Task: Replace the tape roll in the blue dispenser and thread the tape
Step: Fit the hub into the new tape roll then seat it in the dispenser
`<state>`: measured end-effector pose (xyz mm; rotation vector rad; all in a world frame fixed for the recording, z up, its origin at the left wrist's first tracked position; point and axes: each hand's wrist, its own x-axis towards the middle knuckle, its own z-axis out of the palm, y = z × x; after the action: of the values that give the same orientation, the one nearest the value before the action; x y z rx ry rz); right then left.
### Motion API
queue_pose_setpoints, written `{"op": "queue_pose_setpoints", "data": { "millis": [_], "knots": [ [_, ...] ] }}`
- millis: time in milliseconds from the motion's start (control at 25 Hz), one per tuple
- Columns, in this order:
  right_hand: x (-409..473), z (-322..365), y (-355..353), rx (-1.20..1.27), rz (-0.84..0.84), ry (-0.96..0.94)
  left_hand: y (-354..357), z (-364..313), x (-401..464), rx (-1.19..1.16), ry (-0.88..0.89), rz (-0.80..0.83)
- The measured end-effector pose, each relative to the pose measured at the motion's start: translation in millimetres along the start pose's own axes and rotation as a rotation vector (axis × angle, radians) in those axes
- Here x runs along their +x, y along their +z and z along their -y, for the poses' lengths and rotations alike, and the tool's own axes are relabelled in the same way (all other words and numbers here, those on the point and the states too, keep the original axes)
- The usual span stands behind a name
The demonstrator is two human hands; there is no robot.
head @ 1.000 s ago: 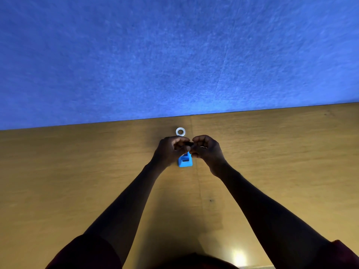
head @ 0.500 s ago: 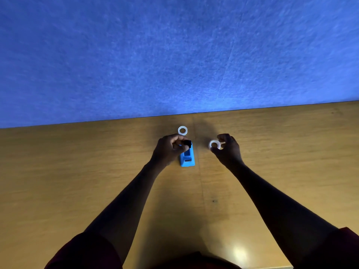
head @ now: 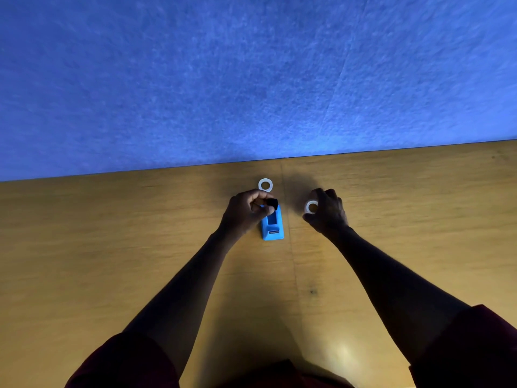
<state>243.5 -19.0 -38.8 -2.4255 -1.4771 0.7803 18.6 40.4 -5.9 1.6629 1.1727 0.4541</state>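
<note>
head view:
left hand [head: 246, 212]: closed, pinching small black hub [head: 272, 203] over dispenser's far end
right hand [head: 326, 211]: curled around white tape roll [head: 311, 207], right of dispenser
blue dispenser [head: 272, 226]: on desk [head: 112, 247], between hands
second roll [head: 265, 185]: flat on desk, just beyond dispenser

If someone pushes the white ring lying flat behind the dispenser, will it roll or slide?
The white ring lies flat on the wooden table, so it would probably slide, not roll. It looks thin and hollow, so likely very light. Set on edge, it might roll.
</note>
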Motion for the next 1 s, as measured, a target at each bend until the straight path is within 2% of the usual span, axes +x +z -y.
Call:
{"op": "queue_pose_setpoints", "data": {
  "millis": [480, 1000],
  "knots": [
    [-5, 7, -1, -0.018, -0.057, -0.073, -2, -3, -1, 0.003, 0.007, -0.001],
    [-38, 45, -19, 0.358, -0.073, -0.298, -2, -17, -24, 0.088, 0.053, -0.122]
  ]
}}
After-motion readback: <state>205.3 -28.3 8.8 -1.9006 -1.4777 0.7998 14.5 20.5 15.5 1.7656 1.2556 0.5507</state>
